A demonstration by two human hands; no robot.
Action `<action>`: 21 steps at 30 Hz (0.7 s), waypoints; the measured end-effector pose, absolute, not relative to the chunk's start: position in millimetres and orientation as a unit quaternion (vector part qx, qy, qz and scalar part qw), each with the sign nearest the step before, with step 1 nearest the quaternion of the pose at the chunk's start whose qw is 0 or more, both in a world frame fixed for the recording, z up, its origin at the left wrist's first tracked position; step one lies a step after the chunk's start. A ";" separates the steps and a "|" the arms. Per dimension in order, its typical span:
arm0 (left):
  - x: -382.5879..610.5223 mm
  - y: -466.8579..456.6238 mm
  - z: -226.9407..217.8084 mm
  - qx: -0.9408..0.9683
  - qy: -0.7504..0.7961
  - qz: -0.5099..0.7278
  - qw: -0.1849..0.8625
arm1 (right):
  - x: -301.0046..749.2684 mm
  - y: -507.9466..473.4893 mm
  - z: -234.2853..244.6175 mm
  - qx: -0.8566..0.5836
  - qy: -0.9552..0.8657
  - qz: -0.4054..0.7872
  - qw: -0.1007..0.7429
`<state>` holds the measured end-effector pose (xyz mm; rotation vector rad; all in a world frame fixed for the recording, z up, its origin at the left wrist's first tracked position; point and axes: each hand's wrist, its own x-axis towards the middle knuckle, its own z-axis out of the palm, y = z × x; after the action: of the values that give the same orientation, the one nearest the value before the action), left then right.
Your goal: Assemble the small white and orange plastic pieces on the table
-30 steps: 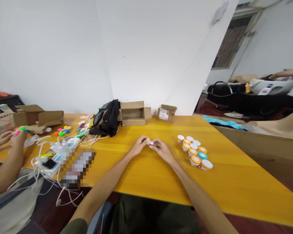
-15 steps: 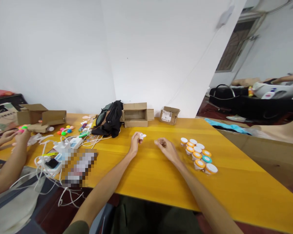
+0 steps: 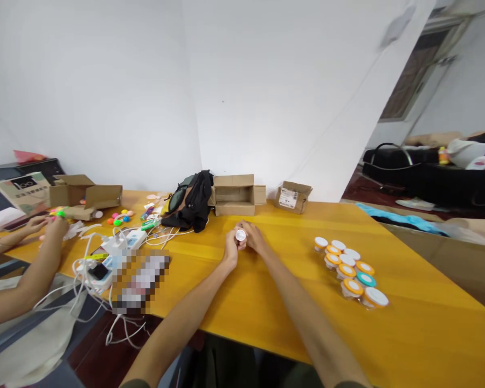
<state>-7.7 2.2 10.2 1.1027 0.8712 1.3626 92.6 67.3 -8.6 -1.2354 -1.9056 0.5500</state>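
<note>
My left hand (image 3: 230,250) is closed around a small white-lidded tub (image 3: 240,235), its round top facing me. My right hand (image 3: 254,237) meets it from the other side, fingers curled behind and against the same tub. Most of the tub's body is hidden by the fingers. Off to the right on the table stand several small clear tubs with lids: white ones (image 3: 375,297), orange ones (image 3: 352,286) and a teal one (image 3: 366,278), grouped in slanting rows.
At the back are an open cardboard box (image 3: 235,208), a smaller carton (image 3: 293,197) and a dark bag (image 3: 193,203). Power strips with white cables (image 3: 115,243) and a blurred-out flat item (image 3: 143,283) lie left. Another person's hands (image 3: 56,223) handle small coloured pieces at far left.
My right hand has moved left and joined my left hand at the tub. The tub's round white top now faces me. The whole view has shifted slightly.
</note>
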 end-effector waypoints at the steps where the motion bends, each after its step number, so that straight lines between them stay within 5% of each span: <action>1: -7.8 3.0 9.7 0.463 0.371 0.580 0.558 | 92.5 68.2 -9.0 -0.496 -0.751 0.213 0.380; 5: -7.3 5.4 8.6 0.428 0.372 0.588 0.577 | 101.7 63.5 -10.8 -0.517 -0.741 0.212 0.373; 13: -4.0 6.0 6.8 0.432 0.365 0.585 0.581 | 136.8 13.7 -21.4 -0.425 -0.636 0.365 0.531; 21: -3.5 -4.6 0.6 0.536 0.357 0.511 0.570 | 144.7 -19.1 -15.5 -0.407 -0.590 0.425 0.554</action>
<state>-3.5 -4.6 0.6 1.2578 0.8390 1.1989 144.7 -19.1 -15.5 -0.9607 -1.3938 1.0037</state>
